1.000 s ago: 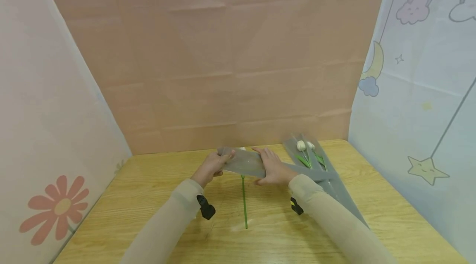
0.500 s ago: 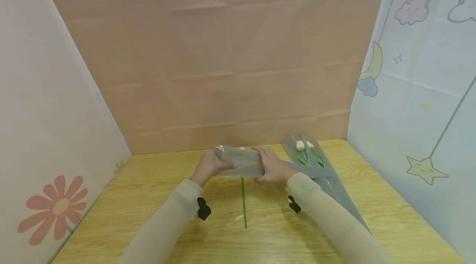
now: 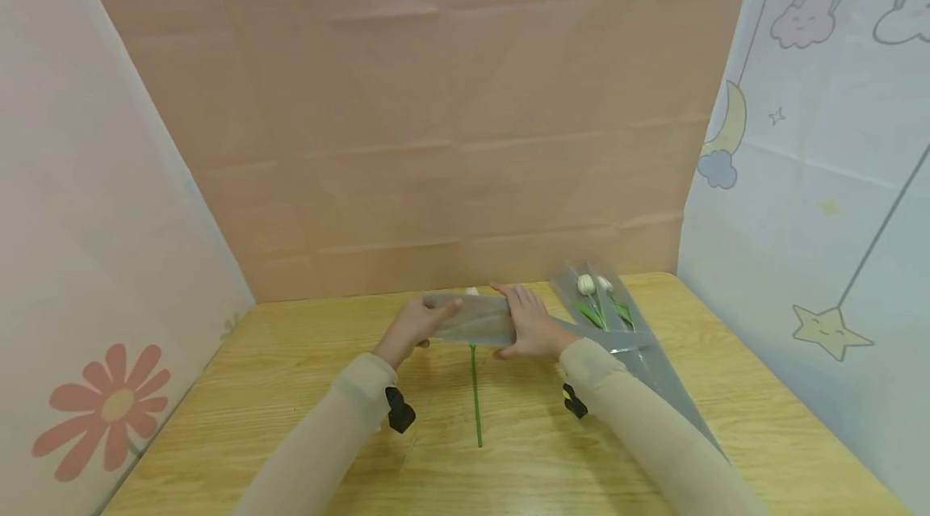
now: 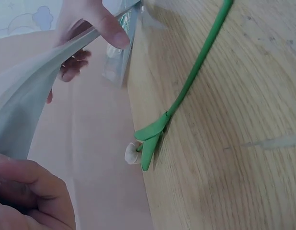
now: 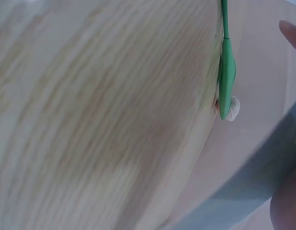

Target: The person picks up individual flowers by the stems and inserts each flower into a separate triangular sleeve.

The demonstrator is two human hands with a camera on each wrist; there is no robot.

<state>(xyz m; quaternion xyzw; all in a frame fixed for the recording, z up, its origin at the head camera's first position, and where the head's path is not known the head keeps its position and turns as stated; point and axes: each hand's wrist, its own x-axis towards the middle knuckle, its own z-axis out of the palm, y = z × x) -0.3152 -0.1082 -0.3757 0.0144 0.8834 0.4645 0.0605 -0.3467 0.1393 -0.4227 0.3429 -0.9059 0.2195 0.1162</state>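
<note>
My left hand (image 3: pixel 410 328) pinches the left end of a translucent grey plastic flower sleeve (image 3: pixel 472 320), thumb on the near side. The right hand (image 3: pixel 534 326) grips the sleeve farther right, its thumb and fingers on opposite sides, as the left wrist view shows. Between the hands the plastic hangs taut above the table. Below it lies a single white tulip with a green stem (image 3: pixel 476 403) pointing toward me. Its leaves (image 4: pixel 150 143) and white bud (image 4: pixel 132 152) show in the left wrist view; in the head view the sleeve covers the leaves.
At the back right, white tulips (image 3: pixel 586 284) lie in grey plastic wrapping (image 3: pixel 672 383), which stretches toward the front beside my right forearm. The wooden table (image 3: pixel 305 419) meets a pinkish backdrop (image 3: pixel 363 136) behind and printed side panels left and right.
My left thumb has come back over the near side of the sleeve's left end. That end has dropped slightly, and more of the tulip's bud shows above it. The right hand stays nearly still.
</note>
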